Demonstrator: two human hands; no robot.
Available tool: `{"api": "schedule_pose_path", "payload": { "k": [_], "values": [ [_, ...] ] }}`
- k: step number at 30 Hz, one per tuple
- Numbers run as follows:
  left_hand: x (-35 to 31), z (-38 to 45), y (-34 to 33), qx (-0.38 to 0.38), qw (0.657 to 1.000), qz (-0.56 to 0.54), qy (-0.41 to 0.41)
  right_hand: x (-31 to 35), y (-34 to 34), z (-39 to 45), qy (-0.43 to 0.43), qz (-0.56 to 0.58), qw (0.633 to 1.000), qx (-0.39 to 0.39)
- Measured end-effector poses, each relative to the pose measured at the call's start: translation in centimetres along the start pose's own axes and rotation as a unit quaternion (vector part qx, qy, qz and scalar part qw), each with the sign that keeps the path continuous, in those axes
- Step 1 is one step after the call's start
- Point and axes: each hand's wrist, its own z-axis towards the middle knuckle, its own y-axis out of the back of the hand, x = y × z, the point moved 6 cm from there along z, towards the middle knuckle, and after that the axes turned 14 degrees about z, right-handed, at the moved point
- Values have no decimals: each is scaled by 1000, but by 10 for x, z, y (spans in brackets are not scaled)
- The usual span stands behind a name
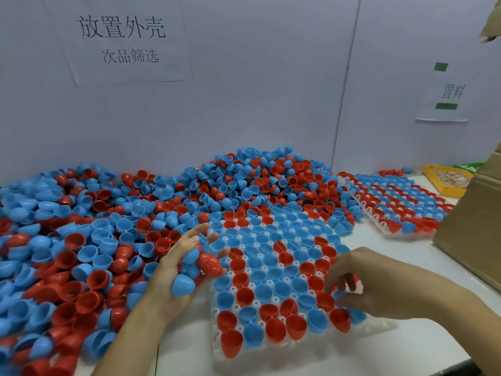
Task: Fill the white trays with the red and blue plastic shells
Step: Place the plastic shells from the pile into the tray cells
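From the head view, the left hand (176, 270) lies palm up beside the near tray (273, 289), cupping a few blue and red shells (189, 267). The right hand (360, 283) curls over the tray's right side, and its fingers pinch something small there, likely a shell going into a cup. This tray looks almost full. A big pile (108, 226) of shells covers the surface on the left. A second tray (398, 202) sits filled, far right. Next, I think, the last cups need shells from the left hand.

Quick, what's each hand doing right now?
Left hand: palm up, cupping several red and blue shells.
Right hand: fingers curled at the near tray, apparently on a shell.
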Motion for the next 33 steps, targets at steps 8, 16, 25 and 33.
{"api": "schedule_pose_path", "payload": {
  "k": [8, 16, 25, 33],
  "values": [
    [0, 0, -1, 6, 1000, -10, 4, 5, -20, 18, -42, -45, 997, 51],
    [-1, 0, -1, 3, 1000, -14, 4, 6, -25, 28, -57, -48, 994, 74],
    [-1, 0, -1, 6, 1000, -13, 6, 4, -11, 13, -7, -84, 996, 3],
    [1, 1, 1, -1, 1000, -16, 9, -3, -23, 12, 11, -98, 995, 5]
  ]
}}
